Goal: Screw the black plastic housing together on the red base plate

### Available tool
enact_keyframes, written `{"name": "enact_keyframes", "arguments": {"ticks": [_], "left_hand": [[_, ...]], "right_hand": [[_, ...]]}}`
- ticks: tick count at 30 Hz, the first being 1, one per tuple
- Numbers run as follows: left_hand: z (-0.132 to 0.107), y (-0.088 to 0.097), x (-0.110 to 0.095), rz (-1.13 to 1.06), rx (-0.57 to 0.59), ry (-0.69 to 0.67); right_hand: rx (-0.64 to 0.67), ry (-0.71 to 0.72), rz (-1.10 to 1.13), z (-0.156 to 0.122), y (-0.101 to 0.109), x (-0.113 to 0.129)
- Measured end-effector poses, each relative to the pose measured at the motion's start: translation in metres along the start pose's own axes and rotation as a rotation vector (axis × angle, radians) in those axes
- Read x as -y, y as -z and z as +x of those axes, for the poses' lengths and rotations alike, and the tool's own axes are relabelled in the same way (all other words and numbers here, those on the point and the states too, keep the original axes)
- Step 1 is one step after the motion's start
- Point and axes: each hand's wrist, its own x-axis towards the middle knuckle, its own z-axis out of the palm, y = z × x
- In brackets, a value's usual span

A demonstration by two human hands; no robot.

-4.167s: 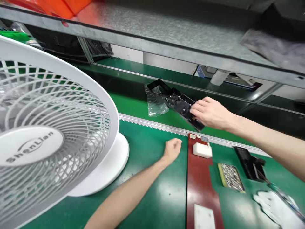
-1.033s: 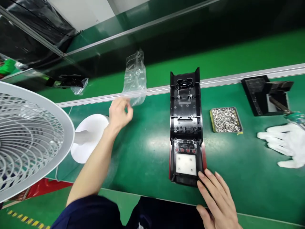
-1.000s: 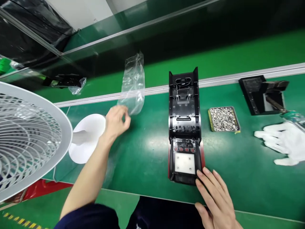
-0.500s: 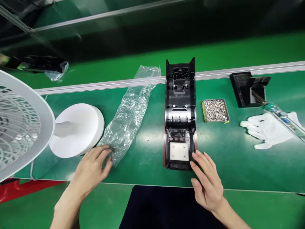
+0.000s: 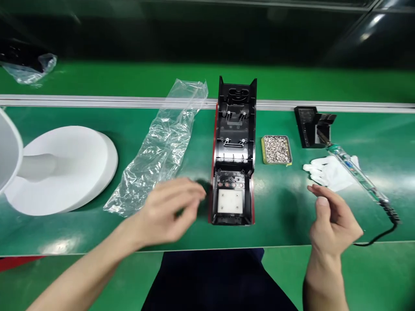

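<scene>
A long black plastic housing (image 5: 234, 160) with red outer sides lies inner face up on the green bench, a white plate with screws in its lower part. My left hand (image 5: 170, 209) hovers just left of this lower part. Its fingers stretch rightward, loosely bent, with a gap showing between thumb and palm and nothing visible in them. Behind it lies a crumpled clear plastic bag (image 5: 162, 147). To the right, my right hand (image 5: 333, 222) is in the air below the white glove (image 5: 335, 172), thumb raised, index finger extended, no object seen in it.
A small tin of metal parts (image 5: 276, 150) sits right of the housing. Beyond it, a soldering iron (image 5: 358, 175) rests in its black stand (image 5: 306, 125), cord trailing to the bench edge. A white fan base (image 5: 78, 168) stands at left. A metal rail (image 5: 129, 103) runs along the back.
My left hand has left the plastic bag and moved right toward the housing. My right hand has left the housing's edge and moved right toward the glove. The view has shifted and levelled.
</scene>
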Motion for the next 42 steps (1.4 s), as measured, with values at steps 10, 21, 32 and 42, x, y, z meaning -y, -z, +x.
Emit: {"name": "enact_keyframes", "arguments": {"ticks": [10,21,32,42], "left_hand": [[0.100,-0.057,0.136,-0.449,-0.538,0.657],[0.081,-0.077,0.157,-0.566,-0.499,0.656],[0.081,-0.078,0.159,-0.580,-0.481,0.668],[0.084,-0.076,0.155,-0.573,-0.510,0.685]], "right_hand": [[0.613,0.350,-0.451,0.099,-0.058,-0.020],[0.624,0.313,-0.472,0.099,-0.086,-0.041],[0.400,-0.080,0.101,0.099,-0.081,-0.029],[0.293,-0.083,0.083,0.092,-0.087,-0.030]]}}
